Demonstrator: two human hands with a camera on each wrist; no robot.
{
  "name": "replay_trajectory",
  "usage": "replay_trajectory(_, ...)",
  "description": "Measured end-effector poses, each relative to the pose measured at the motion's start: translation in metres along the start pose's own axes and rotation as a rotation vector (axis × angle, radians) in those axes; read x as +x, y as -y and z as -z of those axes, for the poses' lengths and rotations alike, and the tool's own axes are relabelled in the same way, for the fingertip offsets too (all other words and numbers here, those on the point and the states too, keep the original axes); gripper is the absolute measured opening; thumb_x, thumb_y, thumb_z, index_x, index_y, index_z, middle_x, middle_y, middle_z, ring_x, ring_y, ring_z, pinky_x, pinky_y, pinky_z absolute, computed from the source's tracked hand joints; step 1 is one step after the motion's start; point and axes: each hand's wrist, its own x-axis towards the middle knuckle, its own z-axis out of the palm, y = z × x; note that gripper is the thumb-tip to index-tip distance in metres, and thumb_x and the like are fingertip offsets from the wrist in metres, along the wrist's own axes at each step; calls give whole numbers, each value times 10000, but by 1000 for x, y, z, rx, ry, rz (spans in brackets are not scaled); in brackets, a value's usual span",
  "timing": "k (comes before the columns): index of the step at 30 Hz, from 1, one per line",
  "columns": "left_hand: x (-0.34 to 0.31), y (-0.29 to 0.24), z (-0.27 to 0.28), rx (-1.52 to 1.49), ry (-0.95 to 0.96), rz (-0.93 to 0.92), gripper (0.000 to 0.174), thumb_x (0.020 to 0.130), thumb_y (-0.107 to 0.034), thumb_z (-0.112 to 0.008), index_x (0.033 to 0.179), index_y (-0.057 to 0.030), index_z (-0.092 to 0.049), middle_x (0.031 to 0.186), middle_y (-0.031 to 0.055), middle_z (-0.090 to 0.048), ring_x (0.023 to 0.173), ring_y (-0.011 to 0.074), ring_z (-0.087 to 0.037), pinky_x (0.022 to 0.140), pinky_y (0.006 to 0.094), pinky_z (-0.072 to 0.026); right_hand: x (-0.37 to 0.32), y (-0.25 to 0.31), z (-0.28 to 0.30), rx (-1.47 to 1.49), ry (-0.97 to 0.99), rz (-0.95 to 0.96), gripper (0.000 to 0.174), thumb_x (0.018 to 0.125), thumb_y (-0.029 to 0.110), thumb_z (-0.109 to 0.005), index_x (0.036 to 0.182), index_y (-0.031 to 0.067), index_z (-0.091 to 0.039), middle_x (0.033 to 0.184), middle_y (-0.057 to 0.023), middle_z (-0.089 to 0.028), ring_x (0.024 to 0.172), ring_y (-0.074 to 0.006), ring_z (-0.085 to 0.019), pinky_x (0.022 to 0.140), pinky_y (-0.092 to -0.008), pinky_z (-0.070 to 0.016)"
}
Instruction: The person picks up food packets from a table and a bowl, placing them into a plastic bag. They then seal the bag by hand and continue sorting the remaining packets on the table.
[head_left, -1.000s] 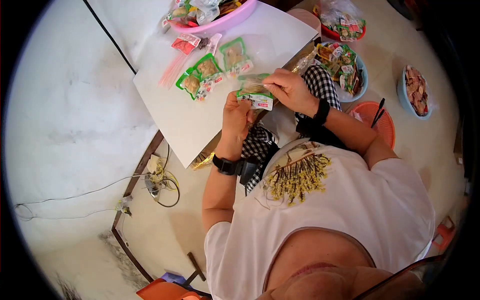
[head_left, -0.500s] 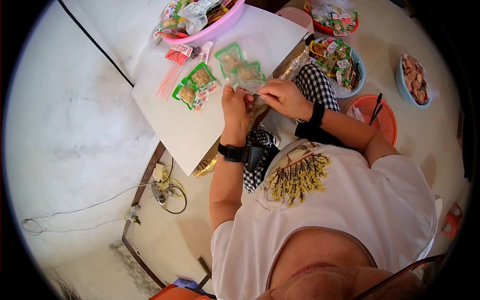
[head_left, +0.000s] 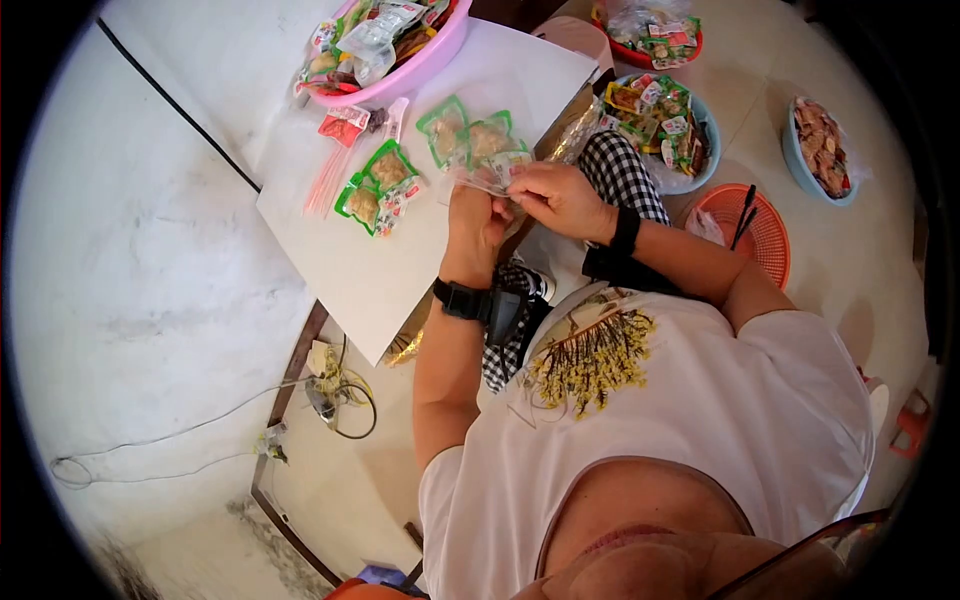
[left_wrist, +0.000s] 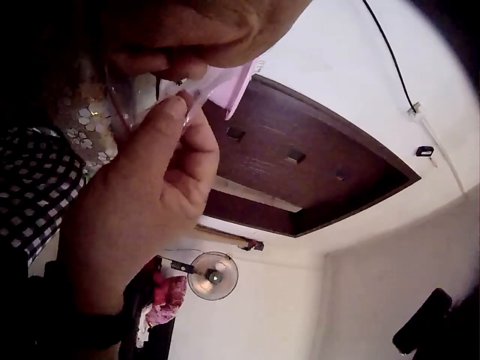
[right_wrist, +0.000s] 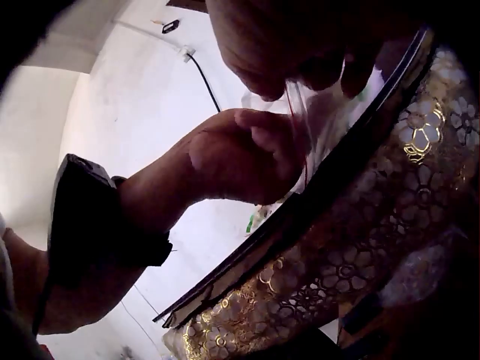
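Note:
Both hands pinch the near edge of a clear zip bag [head_left: 486,182] over the table's edge. Left hand [head_left: 472,222] holds it at the left, its fingers curled; beside it, the right hand [head_left: 560,200] grips with thumb and fingers. Close up in the right wrist view, the bag's clear edge [right_wrist: 298,124] runs between the two hands and shows a thin red line. Beyond the hands, two green-edged food packets [head_left: 490,138] lie side by side at the bag, overlapping it. Another pair of green-edged packets [head_left: 388,170] lies on the white tabletop to the left.
Flat clear bags with red lines [head_left: 325,182] lie on the table [head_left: 330,260] near a red packet [head_left: 343,125]. A pink basin [head_left: 440,55] of packets stands at the back. On the floor to the right are a blue basin [head_left: 712,150] and an orange basket [head_left: 770,235].
A green-edged packet held in both hands a second ago now lies beside the other one at the bag. Both hands have moved to the bag's near edge and pinch it.

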Motion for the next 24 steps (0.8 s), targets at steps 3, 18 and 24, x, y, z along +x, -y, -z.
replay_trajectory(3,23,3,-2,-60,11,-35,134,980,-157,-452,1021,-57,-531,772,71,-570,528,157,-493,427,266,-411,-1,0,2,17,31,-32,79,809,56,-604,887,48,-605,843,-119,-619,798,-332,-604,679,-402,-487)
replay_trajectory(18,-56,-15,-3,1765,-319,-940,289,793,-138,-681,1061,-95,-584,1000,102,-628,840,298,-624,690,414,-487,2,2,10,60,61,-88,36,823,65,-600,856,52,-601,770,-122,-571,714,-329,-581,625,-412,-465)
replay_trajectory(24,-31,-27,-19,1973,-310,-1312,269,721,-189,-701,980,-149,-639,976,40,-605,995,243,-571,912,466,-381,3,0,10,2,72,-52,47,823,91,-614,838,49,-601,756,-121,-565,712,-328,-581,611,-410,-461)
